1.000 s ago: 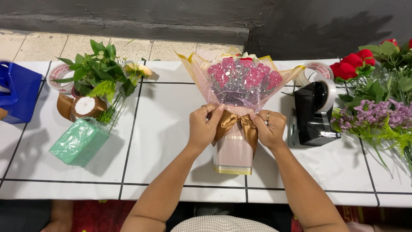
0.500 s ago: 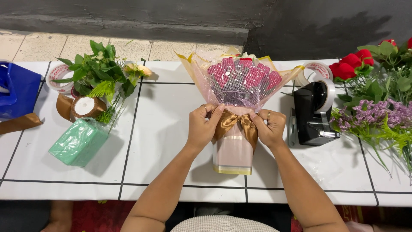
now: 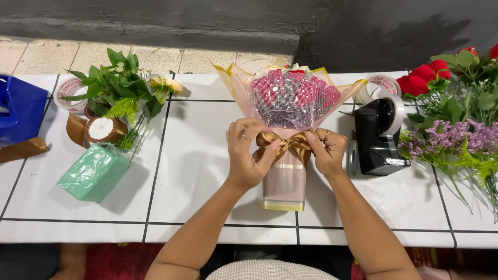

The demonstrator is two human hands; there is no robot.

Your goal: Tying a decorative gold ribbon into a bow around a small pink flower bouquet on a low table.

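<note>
At the far left a blue bag [image 3: 21, 111] sits at the edge of the white tiled table [image 3: 197, 171], its contents out of sight; next come a roll of tape [image 3: 70, 96], a spool of brown ribbon [image 3: 101, 129], leafy greenery [image 3: 122, 91] and a green foam block [image 3: 94, 172]. In the middle lies the bouquet [image 3: 293, 98], pink mesh and paper around red blooms, stem end toward the person. The left hand [image 3: 246, 155] pinches one loop of the bronze bow [image 3: 285, 145]; the right hand [image 3: 327, 150] pinches the other. The wrap looks light, crinkly and easily crushed; the bound neck under the bow seems the safest grip. Rightward stand a black tape dispenser [image 3: 378, 137], red roses [image 3: 423, 80] and purple sprigs [image 3: 451, 140].
</note>
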